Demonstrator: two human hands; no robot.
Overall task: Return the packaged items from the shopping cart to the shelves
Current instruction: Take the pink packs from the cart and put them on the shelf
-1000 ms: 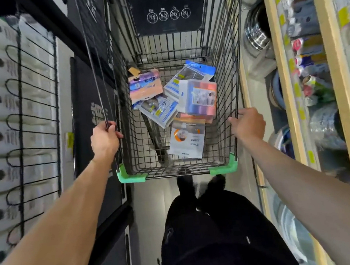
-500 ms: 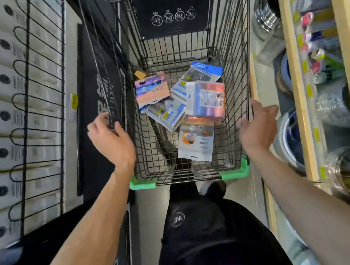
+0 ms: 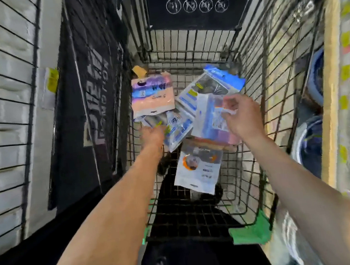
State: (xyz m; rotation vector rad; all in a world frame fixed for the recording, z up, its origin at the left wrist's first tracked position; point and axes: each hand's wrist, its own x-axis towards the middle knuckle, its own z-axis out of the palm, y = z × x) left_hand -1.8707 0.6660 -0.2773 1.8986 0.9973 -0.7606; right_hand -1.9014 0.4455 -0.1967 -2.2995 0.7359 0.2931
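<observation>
1. Both your arms reach down into the black wire shopping cart [image 3: 255, 62], which stands in a narrow aisle.
2. Your left hand [image 3: 151, 135] lies at the near edge of a clear-and-blue packet [image 3: 177, 125] in the middle of the heap. Blur hides the fingers, so you cannot tell whether they grip it or only touch it.
3. Your right hand [image 3: 241, 117] hovers over a translucent pink-and-blue packet [image 3: 210, 121]. Its fingers are loosely curled with the tips on the packet's face; no firm grasp shows.
4. A peach-and-purple packet [image 3: 152, 95] leans against the cart's left wall, just beyond your left hand.
5. A blue-topped packet [image 3: 212, 84] lies tilted at the far right, partly under the pink-and-blue one.
6. A white pouch with an orange ring [image 3: 198, 169] lies nearest you on the cart floor, apart from both hands.
7. Green corner guards [image 3: 251, 232] cap the cart's near rim.
8. A wooden shelf [image 3: 332, 84] of goods runs along your right; white boxes behind black wire racks [image 3: 5, 129] line your left.
</observation>
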